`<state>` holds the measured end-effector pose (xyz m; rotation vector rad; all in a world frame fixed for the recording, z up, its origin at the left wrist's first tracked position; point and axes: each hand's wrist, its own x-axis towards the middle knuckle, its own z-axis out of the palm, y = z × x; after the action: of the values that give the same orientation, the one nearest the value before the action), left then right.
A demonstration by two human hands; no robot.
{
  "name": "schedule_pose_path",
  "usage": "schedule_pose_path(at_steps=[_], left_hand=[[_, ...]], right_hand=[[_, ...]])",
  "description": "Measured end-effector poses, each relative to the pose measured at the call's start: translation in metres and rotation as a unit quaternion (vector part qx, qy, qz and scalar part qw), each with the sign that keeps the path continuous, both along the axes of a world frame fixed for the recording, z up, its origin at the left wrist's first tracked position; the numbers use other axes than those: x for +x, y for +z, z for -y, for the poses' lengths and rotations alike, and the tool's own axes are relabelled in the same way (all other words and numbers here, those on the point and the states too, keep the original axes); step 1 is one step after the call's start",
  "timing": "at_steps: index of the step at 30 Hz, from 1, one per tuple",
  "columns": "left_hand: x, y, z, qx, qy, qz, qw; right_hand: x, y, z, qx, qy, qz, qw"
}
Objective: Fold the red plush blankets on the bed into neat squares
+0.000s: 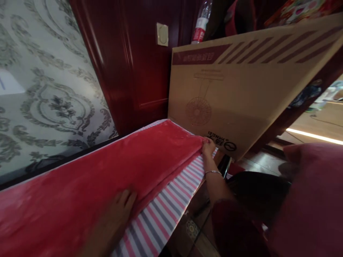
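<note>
A long red plush cloth (pixel 107 164), folded in layers, lies along a narrow surface covered by a striped cloth (pixel 163 210) in pink, grey and white. My right hand (pixel 208 145) is closed on the far right corner of the red cloth, with the fingertips partly hidden. A thin bracelet (pixel 213 172) circles that wrist. Nearer to me, my left hand (pixel 118 214) rests on top of the red cloth by its folded front edge, fingers laid out and somewhat blurred.
A large cardboard box (pixel 241 89) stands upright just past the cloth's far end. On it are a plastic bottle (pixel 200 28) and a colourful packet (pixel 300 10). A dark red wooden panel with a switch (pixel 162 34) rises behind. Patterned wallpaper (pixel 53 89) borders the left side.
</note>
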<state>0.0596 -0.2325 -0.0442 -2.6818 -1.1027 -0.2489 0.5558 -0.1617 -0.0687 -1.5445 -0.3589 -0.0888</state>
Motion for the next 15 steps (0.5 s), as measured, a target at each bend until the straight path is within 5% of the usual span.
schedule_pose_path(at_steps=[5,10,15], left_hand=[[0.054,0.001,-0.009,-0.026,-0.069,-0.049,0.996],[0.043,-0.020,-0.007,0.009,-0.108,-0.003,0.994],[0.038,-0.014,-0.007,-0.050,-0.068,0.024,0.996]], right_hand=[[-0.003,0.004,0.000,-0.012,0.004,0.005,1.000],[-0.006,0.005,0.001,-0.017,-0.007,0.017,1.000],[-0.011,0.007,0.002,-0.034,-0.016,0.044,0.998]])
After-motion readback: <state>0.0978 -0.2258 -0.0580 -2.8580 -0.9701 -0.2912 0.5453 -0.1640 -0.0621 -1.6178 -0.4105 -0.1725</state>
